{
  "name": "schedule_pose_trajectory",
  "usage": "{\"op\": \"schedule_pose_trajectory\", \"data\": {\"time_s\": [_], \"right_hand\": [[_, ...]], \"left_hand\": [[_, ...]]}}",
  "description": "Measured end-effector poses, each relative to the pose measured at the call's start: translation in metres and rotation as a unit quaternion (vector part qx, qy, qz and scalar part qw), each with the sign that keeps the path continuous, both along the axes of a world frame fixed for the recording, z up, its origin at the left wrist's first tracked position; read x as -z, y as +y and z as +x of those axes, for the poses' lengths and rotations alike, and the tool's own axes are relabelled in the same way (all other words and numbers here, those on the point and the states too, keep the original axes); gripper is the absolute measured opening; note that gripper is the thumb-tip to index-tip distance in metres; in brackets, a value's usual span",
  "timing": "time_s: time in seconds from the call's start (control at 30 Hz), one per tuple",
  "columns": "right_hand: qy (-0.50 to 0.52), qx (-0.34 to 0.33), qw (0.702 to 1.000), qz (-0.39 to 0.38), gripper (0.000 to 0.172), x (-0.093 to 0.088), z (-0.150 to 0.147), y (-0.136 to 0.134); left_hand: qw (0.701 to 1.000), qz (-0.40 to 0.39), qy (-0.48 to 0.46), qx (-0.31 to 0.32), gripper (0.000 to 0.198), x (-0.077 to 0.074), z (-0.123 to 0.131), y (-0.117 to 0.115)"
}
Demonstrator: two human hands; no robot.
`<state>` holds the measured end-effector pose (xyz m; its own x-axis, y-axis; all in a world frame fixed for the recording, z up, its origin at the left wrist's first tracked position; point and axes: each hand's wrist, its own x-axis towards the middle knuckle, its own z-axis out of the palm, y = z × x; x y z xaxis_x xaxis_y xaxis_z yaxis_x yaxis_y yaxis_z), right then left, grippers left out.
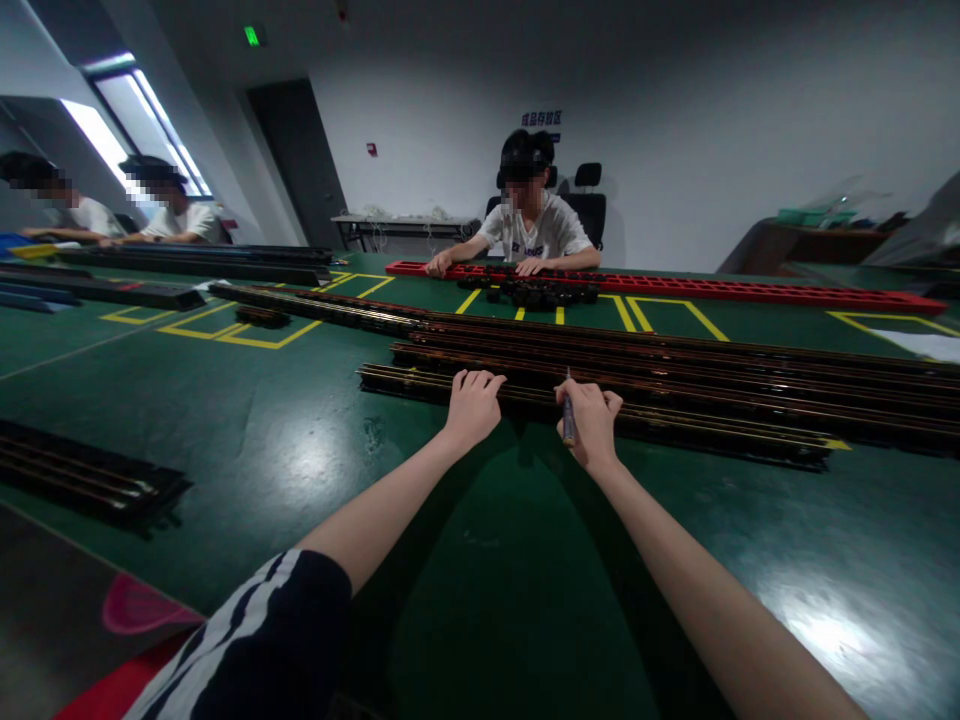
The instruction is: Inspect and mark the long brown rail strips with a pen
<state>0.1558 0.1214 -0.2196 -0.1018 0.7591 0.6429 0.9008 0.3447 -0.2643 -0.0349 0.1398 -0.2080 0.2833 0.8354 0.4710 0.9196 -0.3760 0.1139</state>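
A long black rail with copper-coloured strips (712,434) lies crosswise on the green table in front of me. My left hand (474,412) rests on this rail, its fingers curled over the near edge. A short way to the right, my right hand (591,425) grips a slim pen-like tool (568,424). The tool stands nearly upright, with its thin tip pointing away over the rail; its exact kind is too blurred to tell. Just behind lie several more such rails (750,372), side by side.
Another black rail piece (82,475) lies at the left table edge. Across the green table (285,410) a co-worker (536,220) sits at a long red slotted frame (675,288) near small dark parts (547,292). Dark bars (135,290) lie far left. A pink basin (139,605) stands below.
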Motion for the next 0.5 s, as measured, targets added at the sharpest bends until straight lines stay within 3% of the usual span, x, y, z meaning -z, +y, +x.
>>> {"op": "schedule_pose_trajectory", "data": {"time_s": [0.5], "right_hand": [[0.002, -0.008, 1.0, -0.014, 0.034, 0.0037, 0.0062, 0.0022]], "left_hand": [[1.0, 0.0, -0.003, 0.004, 0.044, 0.0002, -0.0011, 0.0005]]}}
